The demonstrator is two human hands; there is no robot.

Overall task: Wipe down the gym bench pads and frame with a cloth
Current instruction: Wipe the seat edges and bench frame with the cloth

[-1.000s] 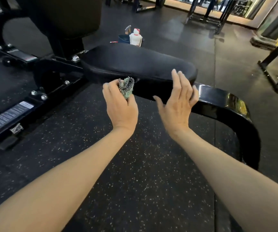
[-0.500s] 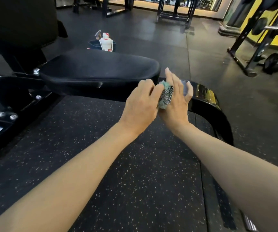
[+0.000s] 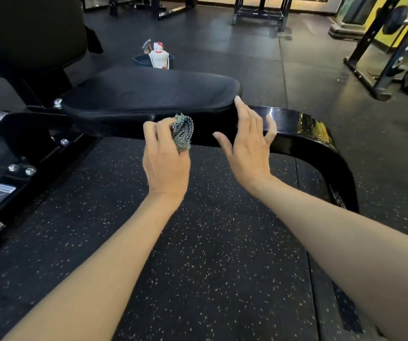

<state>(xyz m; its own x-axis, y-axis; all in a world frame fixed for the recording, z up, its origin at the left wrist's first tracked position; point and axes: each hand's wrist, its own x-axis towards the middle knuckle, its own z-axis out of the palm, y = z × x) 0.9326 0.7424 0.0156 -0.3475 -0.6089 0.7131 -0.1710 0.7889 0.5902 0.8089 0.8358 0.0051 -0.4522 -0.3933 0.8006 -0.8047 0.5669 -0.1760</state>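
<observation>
The black seat pad (image 3: pixel 149 94) of the gym bench lies straight ahead, with its glossy black frame (image 3: pixel 321 143) curving down to the floor at the right. My left hand (image 3: pixel 166 158) grips a bunched green and black-white patterned cloth (image 3: pixel 182 132), held against the frame's side just under the pad's front edge. My right hand (image 3: pixel 247 143) is open with straight fingers, in front of the frame just right of the pad's end; I cannot tell if it touches.
The bench's back pad (image 3: pixel 26 28) rises at the upper left, over a bolted base rail (image 3: pixel 13 183) with a label. A white bottle (image 3: pixel 159 56) and blue bucket (image 3: pixel 140 59) stand on the floor behind the seat. Racks (image 3: pixel 390 57) stand at the right.
My left hand has drawn the cloth back leftward along the frame, away from my right hand, which it met half a second ago. The view has shifted slightly.
</observation>
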